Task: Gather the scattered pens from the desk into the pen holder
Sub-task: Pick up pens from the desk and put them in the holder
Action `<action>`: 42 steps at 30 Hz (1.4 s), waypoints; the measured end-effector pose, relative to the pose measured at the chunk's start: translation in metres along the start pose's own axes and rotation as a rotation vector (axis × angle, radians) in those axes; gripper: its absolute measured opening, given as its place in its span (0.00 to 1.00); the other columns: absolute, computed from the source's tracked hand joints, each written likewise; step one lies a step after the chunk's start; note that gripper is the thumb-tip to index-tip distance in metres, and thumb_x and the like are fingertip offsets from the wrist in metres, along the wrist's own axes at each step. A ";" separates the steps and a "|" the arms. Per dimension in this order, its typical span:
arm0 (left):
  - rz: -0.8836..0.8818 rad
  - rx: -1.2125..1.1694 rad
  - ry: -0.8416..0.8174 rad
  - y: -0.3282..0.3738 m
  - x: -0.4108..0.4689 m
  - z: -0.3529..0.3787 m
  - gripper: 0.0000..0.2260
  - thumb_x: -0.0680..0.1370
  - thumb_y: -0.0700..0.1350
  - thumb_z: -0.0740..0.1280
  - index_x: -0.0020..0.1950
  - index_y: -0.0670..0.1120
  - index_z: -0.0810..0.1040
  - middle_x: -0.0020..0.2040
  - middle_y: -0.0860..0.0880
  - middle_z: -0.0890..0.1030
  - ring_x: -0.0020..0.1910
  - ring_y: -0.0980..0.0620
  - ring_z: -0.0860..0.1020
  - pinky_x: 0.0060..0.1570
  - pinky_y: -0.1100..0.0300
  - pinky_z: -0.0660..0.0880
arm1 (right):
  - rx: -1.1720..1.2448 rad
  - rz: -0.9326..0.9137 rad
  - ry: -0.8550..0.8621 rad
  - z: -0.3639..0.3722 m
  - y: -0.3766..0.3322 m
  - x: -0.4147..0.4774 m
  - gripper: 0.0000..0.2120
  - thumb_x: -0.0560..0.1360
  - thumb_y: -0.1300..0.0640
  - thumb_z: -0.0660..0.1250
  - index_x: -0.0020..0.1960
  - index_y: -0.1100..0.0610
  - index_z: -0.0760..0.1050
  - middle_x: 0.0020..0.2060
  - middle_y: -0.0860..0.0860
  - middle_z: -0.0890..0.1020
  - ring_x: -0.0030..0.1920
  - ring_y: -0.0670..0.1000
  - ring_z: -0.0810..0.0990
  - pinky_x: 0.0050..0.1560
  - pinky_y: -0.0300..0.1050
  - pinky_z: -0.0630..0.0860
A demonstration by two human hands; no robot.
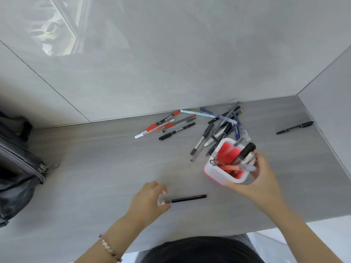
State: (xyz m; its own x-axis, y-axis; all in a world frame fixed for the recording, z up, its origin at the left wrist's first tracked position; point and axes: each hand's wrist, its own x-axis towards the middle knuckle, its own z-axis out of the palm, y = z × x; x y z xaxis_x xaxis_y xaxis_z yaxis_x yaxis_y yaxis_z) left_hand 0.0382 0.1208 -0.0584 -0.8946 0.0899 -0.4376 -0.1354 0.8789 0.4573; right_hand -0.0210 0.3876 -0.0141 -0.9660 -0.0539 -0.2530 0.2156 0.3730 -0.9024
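Observation:
A white pen holder with a pink inside stands right of centre on the grey desk, with several pens and a black marker in it. My right hand wraps around its near right side. My left hand pinches the left end of a thin black pencil lying on the desk. Several pens lie in a heap behind the holder. A few red and black pens lie further left by the wall. A lone black marker sits at the far right.
A dark bag with a zip pull rests on the desk's left end. Glossy grey walls close the desk at the back and right. The desk's front edge runs just before my body.

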 end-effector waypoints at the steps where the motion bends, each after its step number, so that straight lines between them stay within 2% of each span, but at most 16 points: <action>1: 0.009 0.028 -0.020 0.002 0.003 0.006 0.13 0.72 0.51 0.68 0.55 0.49 0.75 0.52 0.54 0.74 0.55 0.52 0.72 0.47 0.64 0.68 | -0.014 -0.005 0.014 -0.007 0.000 0.000 0.45 0.50 0.53 0.82 0.63 0.48 0.66 0.55 0.46 0.78 0.53 0.40 0.78 0.45 0.30 0.75; 4: 0.060 0.133 -0.051 0.008 0.012 0.015 0.10 0.74 0.49 0.66 0.53 0.46 0.76 0.54 0.48 0.75 0.56 0.48 0.71 0.46 0.61 0.66 | -0.001 0.006 0.053 -0.017 -0.007 -0.004 0.43 0.44 0.46 0.78 0.58 0.44 0.68 0.49 0.39 0.78 0.46 0.30 0.77 0.41 0.26 0.75; 7: 0.102 0.118 -0.030 0.011 0.016 0.010 0.09 0.75 0.48 0.64 0.51 0.46 0.77 0.52 0.48 0.77 0.53 0.49 0.73 0.48 0.61 0.67 | 0.011 0.020 0.086 -0.022 -0.006 -0.004 0.39 0.43 0.43 0.76 0.52 0.35 0.68 0.45 0.33 0.79 0.46 0.31 0.78 0.43 0.23 0.74; 10: -0.009 -0.302 0.074 0.025 0.023 -0.019 0.03 0.73 0.45 0.69 0.41 0.49 0.77 0.38 0.51 0.76 0.37 0.57 0.74 0.39 0.70 0.70 | 0.003 0.007 0.084 -0.025 0.000 -0.005 0.44 0.44 0.44 0.77 0.59 0.44 0.69 0.50 0.39 0.79 0.51 0.41 0.79 0.47 0.23 0.74; 12: -0.092 -0.602 0.210 0.038 0.034 -0.040 0.09 0.71 0.41 0.70 0.33 0.49 0.74 0.35 0.52 0.76 0.30 0.63 0.74 0.34 0.77 0.68 | 0.004 -0.012 0.081 -0.026 -0.001 -0.004 0.46 0.45 0.45 0.77 0.62 0.50 0.68 0.52 0.44 0.79 0.50 0.41 0.79 0.48 0.26 0.74; 13: -0.117 -0.759 0.269 0.044 0.042 -0.050 0.11 0.72 0.40 0.70 0.32 0.49 0.73 0.35 0.53 0.77 0.31 0.65 0.74 0.36 0.78 0.69 | 0.012 -0.020 0.078 -0.027 -0.003 -0.003 0.46 0.45 0.45 0.77 0.62 0.51 0.68 0.52 0.44 0.79 0.49 0.39 0.79 0.47 0.25 0.74; 16: -0.136 -1.157 0.346 0.061 0.075 -0.069 0.08 0.77 0.40 0.62 0.38 0.47 0.74 0.37 0.50 0.78 0.37 0.59 0.78 0.52 0.62 0.76 | 0.036 -0.017 0.079 -0.029 -0.005 0.000 0.45 0.45 0.45 0.77 0.61 0.50 0.69 0.52 0.43 0.80 0.49 0.38 0.79 0.47 0.26 0.75; 18: -0.163 -1.255 0.376 0.070 0.103 -0.074 0.07 0.80 0.41 0.57 0.44 0.44 0.71 0.34 0.48 0.74 0.30 0.58 0.78 0.49 0.55 0.78 | 0.037 -0.007 0.089 -0.028 -0.004 0.002 0.46 0.45 0.46 0.77 0.62 0.49 0.68 0.54 0.46 0.79 0.52 0.43 0.80 0.49 0.31 0.76; 21: -0.246 -1.036 0.249 0.084 0.147 -0.069 0.04 0.80 0.42 0.55 0.50 0.44 0.68 0.32 0.49 0.67 0.28 0.55 0.67 0.33 0.62 0.73 | 0.051 -0.001 0.078 -0.028 -0.004 0.006 0.41 0.46 0.49 0.78 0.58 0.46 0.70 0.52 0.46 0.80 0.51 0.43 0.80 0.47 0.28 0.77; 24: -0.250 -0.602 0.029 0.094 0.179 -0.054 0.07 0.76 0.43 0.63 0.52 0.44 0.70 0.37 0.48 0.70 0.33 0.51 0.69 0.32 0.61 0.68 | 0.031 0.026 0.051 -0.025 -0.006 0.009 0.39 0.46 0.51 0.78 0.55 0.43 0.69 0.51 0.44 0.79 0.48 0.35 0.78 0.43 0.22 0.73; 27: -0.213 -0.389 -0.038 0.100 0.196 -0.038 0.10 0.72 0.40 0.68 0.50 0.40 0.73 0.36 0.48 0.72 0.35 0.48 0.71 0.31 0.60 0.69 | -0.007 0.072 0.043 -0.023 -0.006 0.012 0.44 0.45 0.45 0.76 0.61 0.45 0.68 0.53 0.43 0.78 0.51 0.36 0.77 0.43 0.30 0.74; 31: -0.185 -0.288 -0.023 0.106 0.203 -0.023 0.10 0.69 0.43 0.71 0.45 0.41 0.73 0.38 0.46 0.76 0.36 0.46 0.75 0.38 0.54 0.75 | -0.002 0.091 0.027 -0.023 -0.009 0.019 0.39 0.45 0.46 0.75 0.55 0.38 0.67 0.51 0.40 0.78 0.50 0.31 0.75 0.40 0.26 0.73; 34: -0.162 -0.202 -0.051 0.106 0.198 -0.020 0.09 0.70 0.42 0.68 0.48 0.42 0.74 0.41 0.44 0.77 0.43 0.42 0.78 0.45 0.50 0.78 | -0.006 0.090 0.003 -0.022 -0.010 0.024 0.38 0.50 0.56 0.79 0.55 0.38 0.67 0.51 0.40 0.78 0.49 0.29 0.74 0.40 0.18 0.69; 37: -0.177 -0.172 -0.072 0.099 0.187 -0.020 0.08 0.71 0.41 0.65 0.49 0.42 0.74 0.41 0.44 0.77 0.44 0.41 0.79 0.44 0.51 0.79 | -0.025 0.068 -0.031 -0.019 -0.010 0.028 0.39 0.55 0.65 0.80 0.53 0.35 0.66 0.51 0.40 0.78 0.50 0.30 0.75 0.41 0.18 0.69; 40: -0.219 -0.331 0.050 0.093 0.165 -0.038 0.10 0.76 0.42 0.59 0.55 0.40 0.73 0.39 0.45 0.75 0.36 0.46 0.74 0.36 0.57 0.72 | -0.040 0.057 -0.055 -0.015 -0.011 0.028 0.39 0.56 0.64 0.80 0.54 0.34 0.65 0.52 0.41 0.78 0.52 0.34 0.76 0.45 0.22 0.72; 42: -0.213 -0.478 0.210 0.090 0.146 -0.061 0.11 0.79 0.41 0.56 0.58 0.38 0.70 0.41 0.46 0.74 0.38 0.48 0.72 0.40 0.56 0.69 | -0.024 0.063 -0.070 -0.010 -0.012 0.027 0.39 0.56 0.64 0.80 0.56 0.36 0.65 0.53 0.41 0.78 0.53 0.37 0.77 0.47 0.27 0.73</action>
State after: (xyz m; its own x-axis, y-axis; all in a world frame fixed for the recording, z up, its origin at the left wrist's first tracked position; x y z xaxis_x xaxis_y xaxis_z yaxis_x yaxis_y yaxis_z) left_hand -0.1302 0.1845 -0.0339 -0.8853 -0.2043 -0.4178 -0.4565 0.5531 0.6969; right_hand -0.0508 0.3914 -0.0067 -0.9382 -0.0938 -0.3333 0.2712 0.3995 -0.8757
